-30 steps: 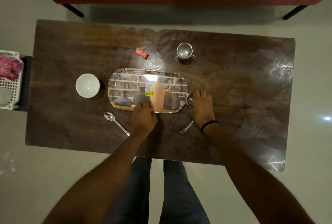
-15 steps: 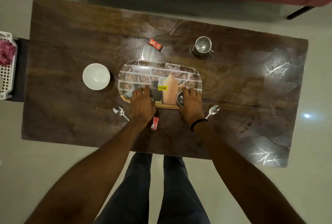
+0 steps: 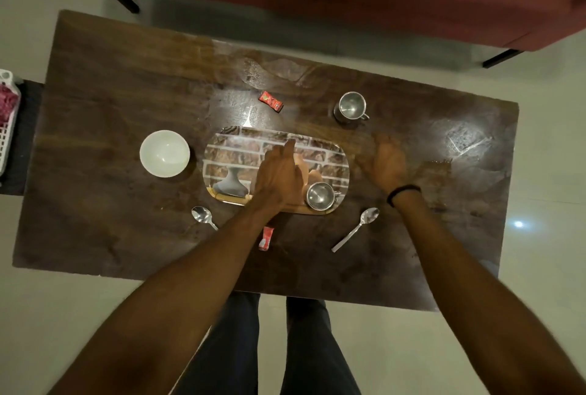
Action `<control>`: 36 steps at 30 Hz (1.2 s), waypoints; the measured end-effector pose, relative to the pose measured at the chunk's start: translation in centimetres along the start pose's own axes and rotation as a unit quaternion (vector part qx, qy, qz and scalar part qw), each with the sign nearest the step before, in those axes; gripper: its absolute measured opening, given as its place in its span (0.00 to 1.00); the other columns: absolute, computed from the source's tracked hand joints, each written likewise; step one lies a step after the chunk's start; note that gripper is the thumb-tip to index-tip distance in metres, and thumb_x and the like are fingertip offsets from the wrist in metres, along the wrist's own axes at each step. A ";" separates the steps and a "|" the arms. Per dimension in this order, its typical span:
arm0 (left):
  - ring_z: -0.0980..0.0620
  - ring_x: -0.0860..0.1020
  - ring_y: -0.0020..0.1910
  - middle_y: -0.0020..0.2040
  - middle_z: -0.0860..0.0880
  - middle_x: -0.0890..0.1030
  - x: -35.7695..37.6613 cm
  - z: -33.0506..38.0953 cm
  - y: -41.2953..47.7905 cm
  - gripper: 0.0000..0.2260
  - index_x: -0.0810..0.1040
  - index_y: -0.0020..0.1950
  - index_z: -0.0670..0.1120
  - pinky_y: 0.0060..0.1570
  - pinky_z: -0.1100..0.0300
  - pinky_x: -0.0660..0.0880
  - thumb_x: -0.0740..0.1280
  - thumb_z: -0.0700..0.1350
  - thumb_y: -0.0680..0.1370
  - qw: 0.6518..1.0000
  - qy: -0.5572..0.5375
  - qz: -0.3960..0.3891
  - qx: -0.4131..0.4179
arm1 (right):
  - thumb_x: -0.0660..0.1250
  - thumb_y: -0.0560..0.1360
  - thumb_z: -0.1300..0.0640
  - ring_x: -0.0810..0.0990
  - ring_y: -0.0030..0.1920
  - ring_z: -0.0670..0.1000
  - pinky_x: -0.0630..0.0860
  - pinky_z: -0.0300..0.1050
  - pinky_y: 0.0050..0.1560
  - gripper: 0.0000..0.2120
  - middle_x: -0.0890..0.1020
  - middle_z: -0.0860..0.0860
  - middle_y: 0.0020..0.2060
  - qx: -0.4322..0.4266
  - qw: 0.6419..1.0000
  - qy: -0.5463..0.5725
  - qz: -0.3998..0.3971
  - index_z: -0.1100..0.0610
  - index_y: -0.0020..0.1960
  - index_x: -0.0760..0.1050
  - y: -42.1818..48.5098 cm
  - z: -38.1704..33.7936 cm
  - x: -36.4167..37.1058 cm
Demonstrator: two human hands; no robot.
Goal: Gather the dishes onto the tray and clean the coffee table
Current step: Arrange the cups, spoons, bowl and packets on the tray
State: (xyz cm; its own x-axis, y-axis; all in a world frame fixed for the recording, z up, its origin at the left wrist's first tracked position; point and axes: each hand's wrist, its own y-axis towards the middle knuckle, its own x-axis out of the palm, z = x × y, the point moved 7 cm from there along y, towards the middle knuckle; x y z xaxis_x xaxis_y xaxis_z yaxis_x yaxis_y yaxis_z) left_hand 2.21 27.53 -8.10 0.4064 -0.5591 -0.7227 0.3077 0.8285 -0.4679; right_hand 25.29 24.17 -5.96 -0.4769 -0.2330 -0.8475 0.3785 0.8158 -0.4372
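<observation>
Right grip (image 3: 382,161) empty, loose, just off small cup (image 3: 320,195), now on tray (image 3: 228,153); left grip (image 3: 279,172) slack too. Far cup (image 3: 351,106) next, likely.

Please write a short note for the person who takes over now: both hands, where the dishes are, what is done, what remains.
Left hand: open, above the tray, holds nothing.
Right hand: blurred, seems open, over the coffee table right of the tray.
Done: one steel cup stands on the tray.
Remaining on the table: second steel cup, white bowl, left spoon, right spoon.
Also far red wrapper, near red wrapper, then wiping.
</observation>
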 end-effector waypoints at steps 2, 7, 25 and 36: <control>0.40 0.71 0.67 0.68 0.40 0.72 0.0 1.4 1.7 0.28 0.63 0.76 0.47 0.61 0.45 0.74 0.64 0.40 0.77 1.000 -0.019 0.007 -0.004 | 0.74 0.73 0.53 0.70 0.67 0.62 0.68 0.48 0.64 0.33 0.70 0.64 0.67 -0.012 1.000 0.003 -0.006 0.62 0.72 0.65 3.7 -0.2 -0.6; 0.39 0.75 0.64 0.65 0.38 0.73 1.0 4.8 6.1 0.32 0.62 0.76 0.45 0.60 0.46 0.75 0.65 0.32 0.73 0.998 -0.059 0.007 0.004 | 0.81 0.65 0.49 0.73 0.64 0.61 0.70 0.45 0.61 0.46 0.66 0.61 0.68 -0.061 0.996 0.036 -0.052 0.58 0.75 0.60 10.5 -1.4 1.5; 0.45 0.82 0.48 0.52 0.43 0.82 2.8 2.0 1.4 0.21 0.78 0.67 0.46 0.57 0.51 0.78 0.72 0.36 0.75 0.990 -0.139 -0.028 0.002 | 0.76 0.72 0.50 0.78 0.60 0.59 0.71 0.44 0.58 0.32 0.77 0.59 0.64 -0.243 0.959 0.063 -0.132 0.58 0.71 0.68 0.6 -2.5 7.6; 0.42 0.81 0.49 0.51 0.40 0.80 4.1 1.2 1.7 0.21 0.78 0.67 0.45 0.56 0.50 0.78 0.67 0.32 0.76 0.990 -0.140 0.012 0.022 | 0.77 0.71 0.57 0.78 0.58 0.63 0.77 0.53 0.54 0.35 0.72 0.60 0.67 -0.253 0.958 0.031 -0.130 0.60 0.73 0.66 1.4 -2.4 8.7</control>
State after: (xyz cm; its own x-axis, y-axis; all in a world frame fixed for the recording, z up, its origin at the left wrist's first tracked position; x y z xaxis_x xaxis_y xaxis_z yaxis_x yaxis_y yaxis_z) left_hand 5.44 26.59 -11.21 0.6341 -0.5317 -0.5614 0.3300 0.8427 -0.4254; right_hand 19.82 24.57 -13.24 -0.5548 -0.4442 -0.7035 -0.1843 0.8901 -0.4167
